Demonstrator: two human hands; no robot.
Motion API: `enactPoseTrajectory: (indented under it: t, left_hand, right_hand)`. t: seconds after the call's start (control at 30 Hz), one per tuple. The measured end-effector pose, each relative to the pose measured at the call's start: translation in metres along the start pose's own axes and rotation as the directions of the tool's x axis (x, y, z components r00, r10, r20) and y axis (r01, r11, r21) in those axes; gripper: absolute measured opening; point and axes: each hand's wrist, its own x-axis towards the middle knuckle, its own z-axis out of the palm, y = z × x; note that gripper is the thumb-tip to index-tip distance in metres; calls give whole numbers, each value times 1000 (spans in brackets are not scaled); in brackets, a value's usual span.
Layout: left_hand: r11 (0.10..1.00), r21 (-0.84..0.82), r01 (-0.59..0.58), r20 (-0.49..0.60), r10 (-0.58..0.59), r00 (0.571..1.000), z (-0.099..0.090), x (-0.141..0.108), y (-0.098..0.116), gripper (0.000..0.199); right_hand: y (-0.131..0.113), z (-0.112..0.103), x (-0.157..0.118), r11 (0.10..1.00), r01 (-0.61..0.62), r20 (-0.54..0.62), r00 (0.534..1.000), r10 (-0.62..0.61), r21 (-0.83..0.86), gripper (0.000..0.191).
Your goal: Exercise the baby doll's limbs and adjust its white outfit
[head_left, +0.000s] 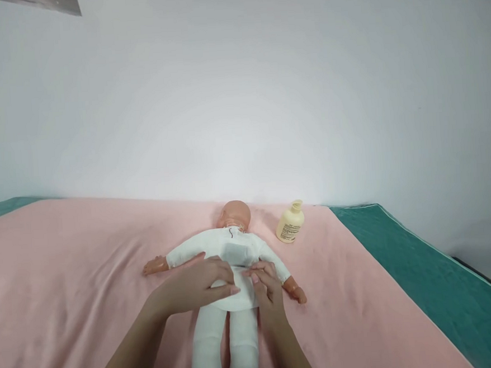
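Observation:
A baby doll (210,243) with a white cloth body lies face down, its bald head toward the wall and its arms spread. A grey patch (236,254) shows on its upper back. My left hand (206,282) is over the left side of the lower back, fingers loosely bent and thumb apart. Opposite it, my right hand (268,289) touches the right side of the back with bent, parted fingers. I see nothing held in either hand. Parts of the doll's waist and sides are hidden beneath my hands.
Beyond the doll's right arm stands a pale yellow pump bottle (290,223) with printed text. A wrinkled pink sheet (87,273) lies under everything, over a green mattress cover (405,251) that shows at the sides. A white wall (239,94) rises behind.

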Motion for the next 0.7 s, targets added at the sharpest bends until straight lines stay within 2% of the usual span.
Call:
enactPoseTrajectory:
  t: [0.07, 0.1, 0.2, 0.33, 0.57, 0.7]
  left_hand:
    - [995, -98, -24, 166, 40, 985, -8, -9, 2, 26]
    - [990, -141, -32, 214, 62, 975, -10, -12, 0, 25]
    - [985, -151, -85, 188, 113, 976, -9, -16, -8, 22]
    - [986, -112, -122, 187, 141, 972, 1, -14, -13, 34]
    - [991, -135, 15, 287, 25, 958, 13, 0, -18, 43]
    - [982, -188, 19, 235, 26, 972, 17, 3, -26, 40]
  right_hand:
    - [-5, -1, -12, 999, 38, 82, 996, -36, -15, 28]
    - [-7, -1, -17, 998, 54, 123, 991, -50, -28, 28]
    - [-10, 0, -26, 992, 90, 193, 978, -73, -83, 28]
    - [-10, 3, -24, 988, 83, 198, 979, -56, -131, 30]
    - [-4, 9, -13, 993, 5, 222, 975, 21, -116, 27]
    - [0, 11, -14, 994, -10, 209, 977, 33, -108, 26]
